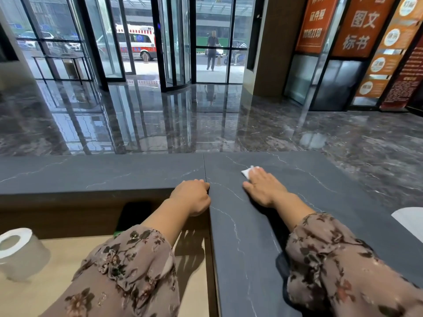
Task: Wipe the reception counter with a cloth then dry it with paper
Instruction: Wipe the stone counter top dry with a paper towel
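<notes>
Right hand [263, 187] flat, fingers straight, pressing white wipe [246, 172] onto tabletop [320, 179], near its far edge. Left hand [193, 197] curled, gripping tabletop inner edge. Paper roll [18, 252] left of tabletop, lower.

— What's out front?
— A glossy dark marble floor [229, 124], reaching to a glass revolving door [174, 42].
— And outside?
— A white van [137, 42] with red stripes, and a person [212, 50] on the pavement. Orange banners [361, 26] with pale characters line the right wall.
</notes>
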{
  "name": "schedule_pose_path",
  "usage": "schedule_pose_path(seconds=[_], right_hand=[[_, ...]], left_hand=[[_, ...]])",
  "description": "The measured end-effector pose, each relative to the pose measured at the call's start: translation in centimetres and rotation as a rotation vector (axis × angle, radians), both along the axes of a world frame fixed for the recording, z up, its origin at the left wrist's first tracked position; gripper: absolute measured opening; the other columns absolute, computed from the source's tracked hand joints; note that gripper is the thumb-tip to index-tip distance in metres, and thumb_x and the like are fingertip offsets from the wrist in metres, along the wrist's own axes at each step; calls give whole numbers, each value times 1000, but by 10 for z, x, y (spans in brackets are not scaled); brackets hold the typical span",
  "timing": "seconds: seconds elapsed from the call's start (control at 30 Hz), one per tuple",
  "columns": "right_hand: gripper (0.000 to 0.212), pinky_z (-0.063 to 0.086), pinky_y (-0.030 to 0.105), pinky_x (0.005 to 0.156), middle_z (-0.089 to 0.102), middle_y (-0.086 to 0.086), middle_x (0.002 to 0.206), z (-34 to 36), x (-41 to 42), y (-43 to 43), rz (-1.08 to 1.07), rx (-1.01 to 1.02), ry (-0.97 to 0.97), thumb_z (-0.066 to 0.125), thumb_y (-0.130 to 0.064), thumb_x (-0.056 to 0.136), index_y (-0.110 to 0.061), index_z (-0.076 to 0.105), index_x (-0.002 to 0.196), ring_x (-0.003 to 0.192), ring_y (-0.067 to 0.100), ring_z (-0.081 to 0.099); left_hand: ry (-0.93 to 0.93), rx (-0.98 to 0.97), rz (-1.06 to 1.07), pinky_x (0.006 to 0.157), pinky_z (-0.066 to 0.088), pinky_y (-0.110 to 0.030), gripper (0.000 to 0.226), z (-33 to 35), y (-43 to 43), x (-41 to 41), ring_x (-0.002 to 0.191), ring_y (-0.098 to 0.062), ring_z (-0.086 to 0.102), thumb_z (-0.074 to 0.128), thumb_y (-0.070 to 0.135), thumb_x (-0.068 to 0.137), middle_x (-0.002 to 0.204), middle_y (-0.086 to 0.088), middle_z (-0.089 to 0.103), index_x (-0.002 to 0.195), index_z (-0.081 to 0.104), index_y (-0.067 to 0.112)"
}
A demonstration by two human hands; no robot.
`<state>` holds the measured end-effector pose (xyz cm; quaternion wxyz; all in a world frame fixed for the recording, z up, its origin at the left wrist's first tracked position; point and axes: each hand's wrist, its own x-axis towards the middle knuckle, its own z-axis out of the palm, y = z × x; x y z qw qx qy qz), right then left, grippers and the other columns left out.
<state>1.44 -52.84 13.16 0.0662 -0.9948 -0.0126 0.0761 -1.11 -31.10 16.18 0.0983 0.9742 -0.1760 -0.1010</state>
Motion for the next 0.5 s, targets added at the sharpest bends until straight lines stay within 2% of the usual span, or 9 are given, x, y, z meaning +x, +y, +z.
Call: schedule_pose_path(seconds=[0.13, 0.23, 0.3, 0.4, 0.5], right_hand=[[62, 8, 38, 119, 5, 9, 161, 0, 9, -47, -215, -54, 7, 20, -38, 100, -5, 10, 152, 148, 19, 3], [64, 10, 38, 119, 9, 14, 158, 0, 18, -29, -299, -10, 3, 21, -38, 99, 0, 12, 150, 146, 24, 5], [66, 8, 37, 119, 4, 12, 160, 0, 28, 2, -249, 22, -11, 23, -38, 99, 0, 7, 151, 147, 24, 2], [66, 16, 38, 117, 10, 15, 158, -1, 48, 63, -103, 62, -39, 28, -38, 98, -1, 12, 150, 145, 28, 14], [67, 3, 38, 121, -4, 11, 161, -3, 62, 100, 33, 86, 21, 24, -37, 99, -3, 3, 153, 148, 21, -6]], left_hand=[[15, -20, -32, 116, 25, -41, 46, 1, 5, 6, 137, -27, 38, 36, 17, 96, 147, -11, 43, 141, 43, 11], [13, -25, -63, 115, 27, -41, 43, 0, 8, 13, 133, -28, 42, 37, 18, 95, 142, -11, 49, 135, 51, 12], [16, -34, -79, 115, 27, -41, 42, 0, 10, 18, 131, -29, 44, 38, 16, 93, 140, -11, 52, 132, 54, 11], [8, -35, -86, 115, 27, -40, 40, -1, 13, 24, 128, -29, 47, 40, 15, 92, 136, -13, 56, 127, 58, 9], [-10, -52, -83, 111, 33, -40, 33, -6, 15, 29, 118, -29, 54, 39, 20, 92, 124, -14, 62, 111, 63, 9]])
